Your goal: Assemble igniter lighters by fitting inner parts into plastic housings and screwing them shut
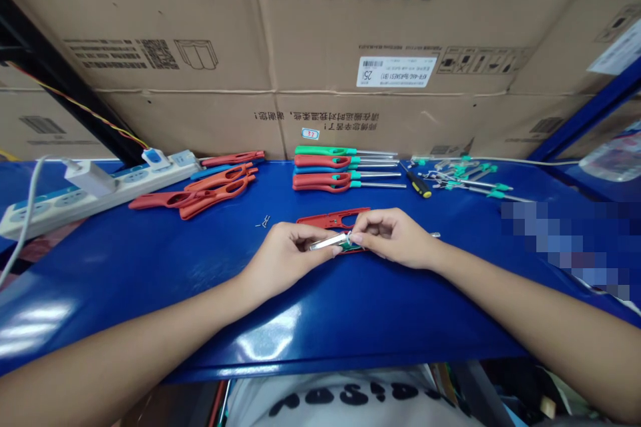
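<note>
Between the thumb and fingers of my left hand (293, 250) is a small silvery rectangular lighter part (328, 241), slightly tilted. At its right end, my right hand (393, 237) pinches a small white piece (349, 237); the fingertips hide most of it. Behind and below my hands lies a red lighter handle half (325, 220), with another red edge and some green showing under the fingers. A metal rod tip (435, 235) sticks out to the right of my right wrist. Several small screws or pins (265, 221) lie left of my hands.
Assembled long-nosed lighters (323, 181) are stacked at the back centre. Red and orange handle shells (215, 197) lie left, beside a power strip (135, 177). Right are a screwdriver (419, 184) and metal rods with green parts (471, 180). A cardboard box (310, 27) stands behind.
</note>
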Tool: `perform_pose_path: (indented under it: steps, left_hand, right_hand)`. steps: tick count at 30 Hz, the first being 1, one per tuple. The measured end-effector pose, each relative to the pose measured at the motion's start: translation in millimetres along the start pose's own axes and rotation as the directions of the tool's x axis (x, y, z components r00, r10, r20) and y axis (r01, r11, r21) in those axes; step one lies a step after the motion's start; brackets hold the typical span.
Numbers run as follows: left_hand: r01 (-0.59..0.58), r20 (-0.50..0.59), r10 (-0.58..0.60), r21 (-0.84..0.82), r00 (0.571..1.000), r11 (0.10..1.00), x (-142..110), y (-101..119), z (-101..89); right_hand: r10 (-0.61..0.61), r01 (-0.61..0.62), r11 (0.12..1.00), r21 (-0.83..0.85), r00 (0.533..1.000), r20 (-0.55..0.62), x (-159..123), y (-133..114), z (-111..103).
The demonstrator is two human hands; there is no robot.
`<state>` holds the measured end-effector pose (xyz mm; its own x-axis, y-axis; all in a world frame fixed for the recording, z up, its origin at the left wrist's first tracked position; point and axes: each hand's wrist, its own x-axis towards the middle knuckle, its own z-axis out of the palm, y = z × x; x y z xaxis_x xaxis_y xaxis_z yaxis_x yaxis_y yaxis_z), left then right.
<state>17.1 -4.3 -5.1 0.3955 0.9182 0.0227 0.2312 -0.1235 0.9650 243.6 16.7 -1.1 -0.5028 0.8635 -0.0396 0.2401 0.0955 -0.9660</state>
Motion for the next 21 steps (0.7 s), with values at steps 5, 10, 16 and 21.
perform_pose_path:
  steps: [5,10,16,21]
  left_hand:
    - [-0.007,-0.024,0.007,0.004,1.0,1.0,-0.9,3.2,0.2]
    - [0.018,-0.005,-0.018,0.008,1.0,1.0,-0.1,2.9,-0.1]
    - [0.018,0.017,-0.018,0.03,1.0,0.999,0.6,-2.0,-0.4]
    - [0.006,-0.017,-0.005,0.04,1.0,0.999,1.1,-0.9,-1.8]
  right_hand:
    - [0.006,-0.005,0.996,0.089,1.0,-0.007,-0.7,-0.9,3.3]
    - [-0.003,0.004,0.997,0.075,1.0,-0.014,0.1,0.0,2.0]
    - [0.008,-0.008,1.0,0.01,1.0,-0.029,0.1,2.1,2.6]
    - [0.053,-0.053,0.999,0.013,0.999,-0.003,2.0,-1.4,-0.3]
